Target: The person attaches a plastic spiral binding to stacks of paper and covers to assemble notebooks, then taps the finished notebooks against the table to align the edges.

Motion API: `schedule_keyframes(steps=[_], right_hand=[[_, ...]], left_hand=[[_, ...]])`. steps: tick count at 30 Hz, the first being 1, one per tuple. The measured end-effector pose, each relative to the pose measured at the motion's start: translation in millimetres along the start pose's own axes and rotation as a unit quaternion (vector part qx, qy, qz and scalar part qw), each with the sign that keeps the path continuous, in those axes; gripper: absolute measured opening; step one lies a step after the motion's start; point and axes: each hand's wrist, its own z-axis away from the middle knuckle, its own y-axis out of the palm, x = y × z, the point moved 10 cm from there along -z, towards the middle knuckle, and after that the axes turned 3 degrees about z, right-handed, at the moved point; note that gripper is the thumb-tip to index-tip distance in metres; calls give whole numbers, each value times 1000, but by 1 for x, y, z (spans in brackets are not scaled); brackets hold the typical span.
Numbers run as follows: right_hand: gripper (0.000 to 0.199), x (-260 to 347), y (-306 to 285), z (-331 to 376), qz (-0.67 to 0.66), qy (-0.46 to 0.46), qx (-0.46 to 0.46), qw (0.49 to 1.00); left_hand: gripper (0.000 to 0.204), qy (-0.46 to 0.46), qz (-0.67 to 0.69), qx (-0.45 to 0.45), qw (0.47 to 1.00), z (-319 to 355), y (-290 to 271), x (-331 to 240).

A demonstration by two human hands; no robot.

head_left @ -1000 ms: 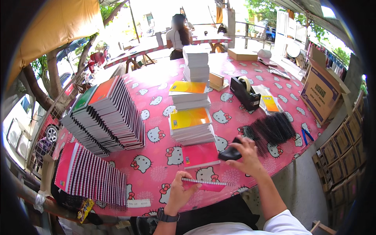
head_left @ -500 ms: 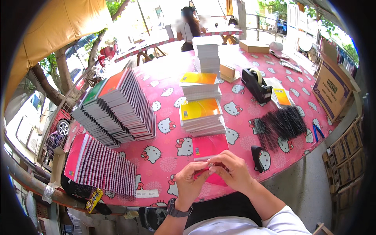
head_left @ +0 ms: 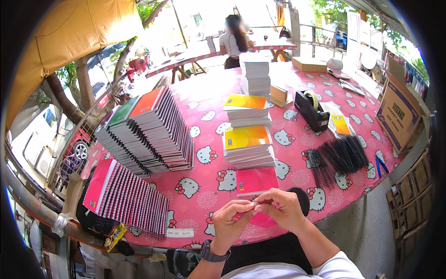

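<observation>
My left hand (head_left: 232, 223) and my right hand (head_left: 283, 209) meet at the near edge of the table, fingertips pinched together. Whatever small thing they pinch is too hidden to name. Below and between them shows a bright pink flat thing (head_left: 261, 220), mostly covered by the hands. Just beyond my fingertips lies a pink-covered notebook (head_left: 257, 180). A dark rounded object (head_left: 302, 200) rests against the far side of my right hand, partly hidden. Behind the pink notebook rises a stack of yellow-topped notebooks (head_left: 247, 139), with an orange-topped stack (head_left: 246, 102) farther back.
At left stand spiral-bound notebooks with orange (head_left: 147, 103), green (head_left: 124, 111) and pink (head_left: 100, 186) covers. On the right are black spiral coils (head_left: 341, 158), a tape dispenser (head_left: 312, 111), blue-handled pliers (head_left: 381, 165) and a cardboard box (head_left: 399, 109). Another person (head_left: 233, 42) sits beyond.
The whole view has shifted, so the table sits a little farther right and lower. My hands stay pinched together. The dark object looks rounder and closer to my right hand.
</observation>
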Motion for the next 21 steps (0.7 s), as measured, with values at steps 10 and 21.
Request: schedule_keyframes(steps=[10, 21], right_hand=[[24, 12, 12, -1, 58, -14, 68, 996], [18, 36, 39, -9, 67, -92, 116, 987]], left_hand=[[14, 47, -42, 11, 998, 5, -6, -21], [13, 31, -74, -17, 997, 11, -34, -34]])
